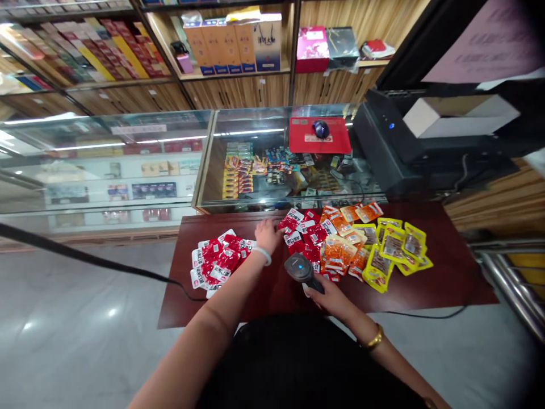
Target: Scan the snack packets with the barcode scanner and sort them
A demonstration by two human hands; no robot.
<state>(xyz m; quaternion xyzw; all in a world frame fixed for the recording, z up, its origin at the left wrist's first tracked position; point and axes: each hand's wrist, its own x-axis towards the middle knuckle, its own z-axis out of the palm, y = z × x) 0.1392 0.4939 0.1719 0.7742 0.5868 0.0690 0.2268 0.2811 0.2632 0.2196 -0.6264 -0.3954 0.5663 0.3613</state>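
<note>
My right hand (327, 295) grips the handle of a black barcode scanner (300, 268), its head lit blue and aimed at the red packets. My left hand (267, 234) reaches across the dark red table (447, 272) with its fingers curled on a red snack packet (288, 222) at the edge of the middle pile. A second pile of red packets (218, 261) lies left of that hand. Orange packets (340, 247) and yellow packets (395, 247) lie to the right.
A glass display counter (272, 165) stands behind the table, with a red mouse pad and mouse (320, 129) on top. A black printer (409, 142) sits at the right. Wooden shelves of boxes (234, 45) line the back wall. The scanner's cable (85, 258) runs off left.
</note>
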